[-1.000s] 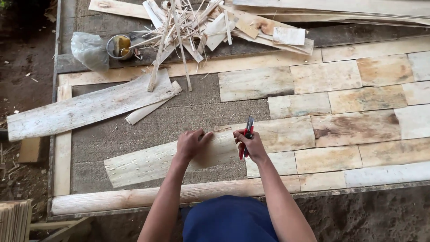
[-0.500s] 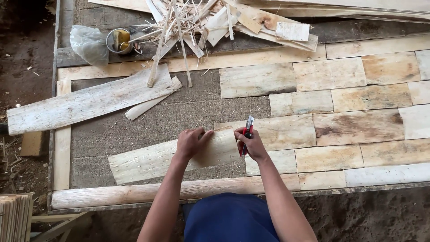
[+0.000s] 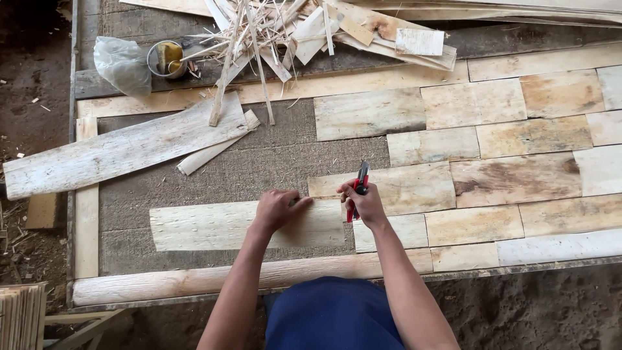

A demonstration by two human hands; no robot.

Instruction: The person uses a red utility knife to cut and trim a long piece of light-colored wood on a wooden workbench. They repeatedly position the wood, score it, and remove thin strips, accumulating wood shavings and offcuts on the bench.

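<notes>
My left hand (image 3: 277, 209) presses flat on a long pale veneer strip (image 3: 214, 225) that lies on the brown fibre board (image 3: 272, 162). My right hand (image 3: 365, 202) grips a red and black utility knife (image 3: 358, 188), held upright at the strip's right end, where it meets the laid veneer pieces (image 3: 414, 186). Rows of pale and brown veneer pieces (image 3: 518, 139) cover the board's right half. Both forearms reach up from the bottom of the view.
A long rough plank (image 3: 116, 152) lies aslant at the left with a thin offcut (image 3: 214, 149) beside it. A heap of wood slivers (image 3: 272, 32), a small tin (image 3: 166, 58) and a plastic bag (image 3: 122, 63) sit at the back. A rounded wooden rail (image 3: 194, 280) borders the front.
My hands, the knife and the strip keep the same pose. Only the view has shifted slightly.
</notes>
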